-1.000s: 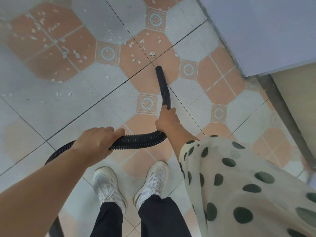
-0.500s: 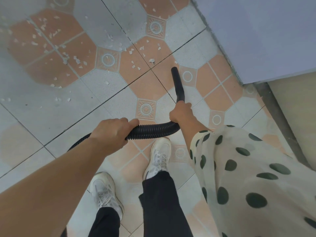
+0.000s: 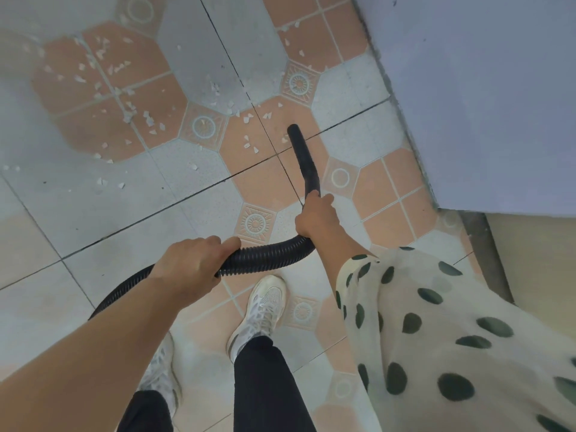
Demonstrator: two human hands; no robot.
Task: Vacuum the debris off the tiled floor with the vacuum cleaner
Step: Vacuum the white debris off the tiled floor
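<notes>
Head view is looking down on the tiled floor (image 3: 93,219), which is carrying white debris (image 3: 255,150) mostly ahead and to the left. A ribbed black hose (image 3: 265,254) is curving out from behind the left forearm (image 3: 93,338) to the rigid nozzle tube (image 3: 304,157), whose long axis is pointing away from the person. The left hand (image 3: 190,266) is gripping the hose from above, fingers curled round it. The right hand (image 3: 316,216), nearer the mouth, is clasping the tube's base. Chips are lying just left of the mouth and beyond it. The vacuum's body is sitting out of frame, and whether the mouth is touching tile is hard to tell.
</notes>
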